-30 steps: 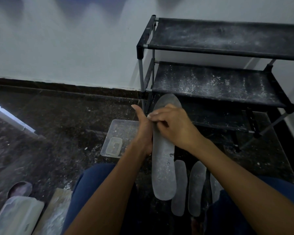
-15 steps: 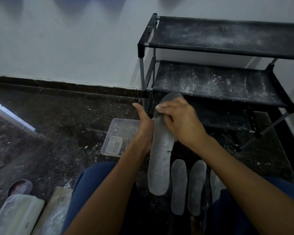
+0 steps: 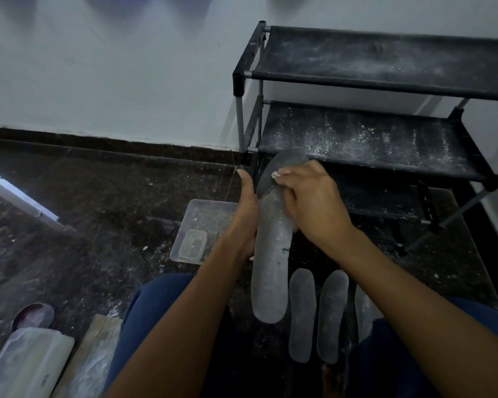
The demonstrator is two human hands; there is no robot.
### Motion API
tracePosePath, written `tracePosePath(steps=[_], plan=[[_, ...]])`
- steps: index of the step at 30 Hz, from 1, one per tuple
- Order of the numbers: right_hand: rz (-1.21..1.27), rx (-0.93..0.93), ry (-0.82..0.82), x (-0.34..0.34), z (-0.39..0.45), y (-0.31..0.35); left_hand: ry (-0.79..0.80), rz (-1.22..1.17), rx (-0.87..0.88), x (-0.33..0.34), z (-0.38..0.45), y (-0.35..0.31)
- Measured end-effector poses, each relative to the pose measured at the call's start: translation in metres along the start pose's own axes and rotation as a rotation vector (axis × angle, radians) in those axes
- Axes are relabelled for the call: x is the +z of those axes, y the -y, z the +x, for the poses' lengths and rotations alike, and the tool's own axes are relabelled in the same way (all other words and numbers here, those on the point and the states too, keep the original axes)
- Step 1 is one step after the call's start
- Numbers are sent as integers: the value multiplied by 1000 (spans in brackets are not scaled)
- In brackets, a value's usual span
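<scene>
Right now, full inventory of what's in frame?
held insole: 1, grey, upright, centre
floor insoles: 3, grey, side by side on floor, below held insole
clear tray: 1, see-through, on floor, left of held insole
small tub: 1, clear, inside clear tray
shelf rack: 1, black, white-dusted, upper right
white container: 1, white, bottom left
board: 1, pale, beside white container
left hand: 1, grips held insole's left edge
right hand: 1, pinches it near the top

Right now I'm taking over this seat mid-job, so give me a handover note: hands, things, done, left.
Left hand grips the long grey flat insole at mid-length, thumb up.
Right hand pinches its top end, which is bent over.
Three more grey insoles lie on the dark floor between the knees.
Done: cannot tell.
Left: probably finish working this one, then those three.
</scene>
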State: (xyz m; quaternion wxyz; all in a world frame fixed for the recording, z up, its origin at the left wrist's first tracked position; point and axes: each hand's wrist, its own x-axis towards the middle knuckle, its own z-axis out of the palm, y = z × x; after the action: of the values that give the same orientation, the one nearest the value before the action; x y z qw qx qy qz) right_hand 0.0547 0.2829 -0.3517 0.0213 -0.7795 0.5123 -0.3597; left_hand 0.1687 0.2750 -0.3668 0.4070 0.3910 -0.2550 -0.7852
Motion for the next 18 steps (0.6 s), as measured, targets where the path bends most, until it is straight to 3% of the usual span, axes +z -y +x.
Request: tracePosePath(steps=[4, 8, 12, 16, 18], plan=[[44, -92, 181, 0, -2, 1, 9, -23, 20, -2, -1, 0], [-22, -30, 31, 0, 2, -2, 9, -65, 13, -2, 0, 0], [28, -136, 181, 3, -1, -2, -23, -71, 16, -3, -1, 0], [27, -42, 24, 4, 2, -7, -5, -85, 6, -1, -2, 0], [45, -76, 84, 5, 1, -7, -8, -81, 14, -2, -1, 0]])
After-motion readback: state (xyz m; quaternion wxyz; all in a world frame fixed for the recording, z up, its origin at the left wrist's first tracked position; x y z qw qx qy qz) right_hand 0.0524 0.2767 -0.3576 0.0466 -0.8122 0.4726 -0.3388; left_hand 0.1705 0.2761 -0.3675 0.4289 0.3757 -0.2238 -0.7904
